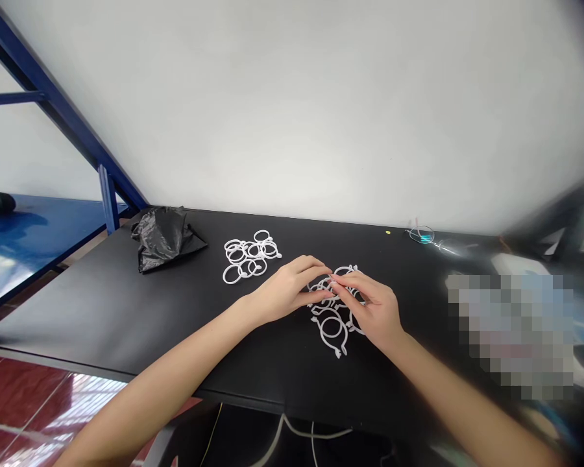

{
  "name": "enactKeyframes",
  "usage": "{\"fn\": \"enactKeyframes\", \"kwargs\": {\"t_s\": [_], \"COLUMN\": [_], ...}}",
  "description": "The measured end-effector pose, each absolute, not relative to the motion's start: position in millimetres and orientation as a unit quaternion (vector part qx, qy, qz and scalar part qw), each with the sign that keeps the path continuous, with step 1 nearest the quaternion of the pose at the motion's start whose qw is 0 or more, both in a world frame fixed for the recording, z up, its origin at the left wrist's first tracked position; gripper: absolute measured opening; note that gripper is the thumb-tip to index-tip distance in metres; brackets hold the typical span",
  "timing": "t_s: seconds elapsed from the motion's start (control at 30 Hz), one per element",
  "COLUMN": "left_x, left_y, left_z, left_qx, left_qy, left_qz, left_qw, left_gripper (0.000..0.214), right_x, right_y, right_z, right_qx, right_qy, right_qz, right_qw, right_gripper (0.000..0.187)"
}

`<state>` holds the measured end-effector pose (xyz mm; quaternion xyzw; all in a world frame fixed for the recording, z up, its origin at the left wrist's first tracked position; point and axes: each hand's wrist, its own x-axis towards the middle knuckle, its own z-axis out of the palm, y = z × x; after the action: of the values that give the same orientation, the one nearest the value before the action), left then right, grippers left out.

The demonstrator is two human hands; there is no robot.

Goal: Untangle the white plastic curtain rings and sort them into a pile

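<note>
My left hand (294, 288) and my right hand (374, 305) meet fingertip to fingertip over a loose pile of open white plastic rings (331, 310). Both hands are closed in a pinch on what looks like one of these white rings, mostly hidden by the fingers. The loose rings have small knobbed ends, and several are spread open on the black table (214, 324). Left of my left hand lies a second cluster of white rings (250, 254), which look closed into circles and overlap one another.
A crumpled black plastic bag (163, 237) lies at the back left. A blue metal frame (73, 123) rises beside the table. Thin wire and clear plastic (422, 235) lie near the white wall (292, 117). A blurred-out package (513, 334) is at the right. Cables hang below the front edge.
</note>
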<state>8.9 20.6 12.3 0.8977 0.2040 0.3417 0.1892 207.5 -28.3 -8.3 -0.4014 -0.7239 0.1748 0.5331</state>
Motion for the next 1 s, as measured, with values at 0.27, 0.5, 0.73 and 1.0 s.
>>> {"fn": "enactKeyframes", "kwargs": {"t_s": [0.27, 0.5, 0.73, 1.0], "left_x": [8.1, 6.1, -87.3, -159.1], "left_y": [20.8, 16.5, 32.2, 52.3], "left_z": [12.7, 22.0, 40.3, 9.9], "left_qx": [0.898, 0.901, 0.846, 0.805], "left_qy": [0.21, 0.239, 0.416, 0.535], "left_qz": [0.327, 0.3, 0.322, 0.19], "left_qw": [0.208, 0.2, 0.08, 0.173], "left_gripper": [0.026, 0.025, 0.024, 0.048], "right_x": [206.9, 205.6, 210.2, 207.6], "right_y": [-27.6, -29.5, -31.5, -33.2], "right_z": [-7.3, -4.8, -3.3, -3.1], "right_qx": [-0.407, -0.425, -0.465, -0.471], "right_qy": [-0.727, -0.714, -0.646, -0.627], "right_qz": [0.173, 0.2, 0.256, 0.222], "right_qw": [0.525, 0.519, 0.548, 0.579], "right_gripper": [0.015, 0.014, 0.03, 0.013]}}
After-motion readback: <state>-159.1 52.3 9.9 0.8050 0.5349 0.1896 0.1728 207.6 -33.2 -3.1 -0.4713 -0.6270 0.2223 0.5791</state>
